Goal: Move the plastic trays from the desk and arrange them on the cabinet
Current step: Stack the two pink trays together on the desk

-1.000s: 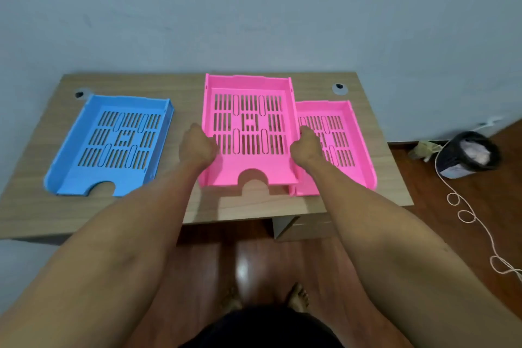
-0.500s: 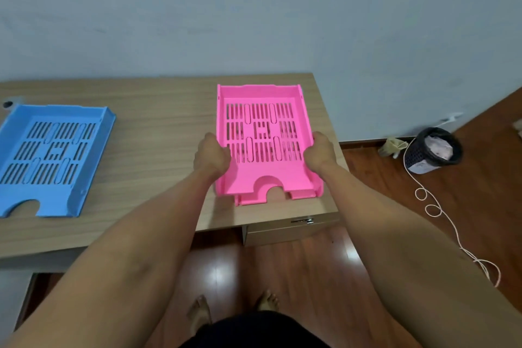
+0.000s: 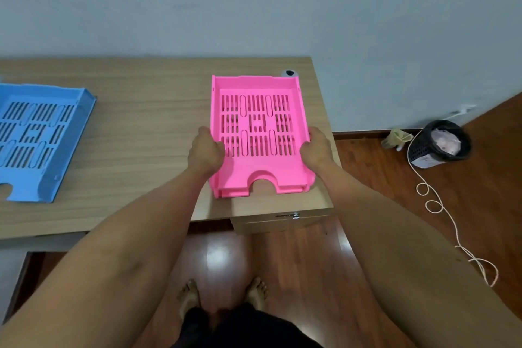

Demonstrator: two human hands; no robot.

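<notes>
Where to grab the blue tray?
Blue tray: grip its two long side walls, one hand per side, coming from the notched front edge nearest the person. The walls are raised and it lies flat on the desk, as with the pink tray now held.

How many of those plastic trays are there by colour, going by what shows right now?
Pink trays: 2, nested one on the other; the upper pink tray is held at its sides by the left hand and the right hand, and the lower pink tray shows only as an edge beneath it.
Blue tray: 1, lying on the desk.
Total: 3 trays.
</notes>
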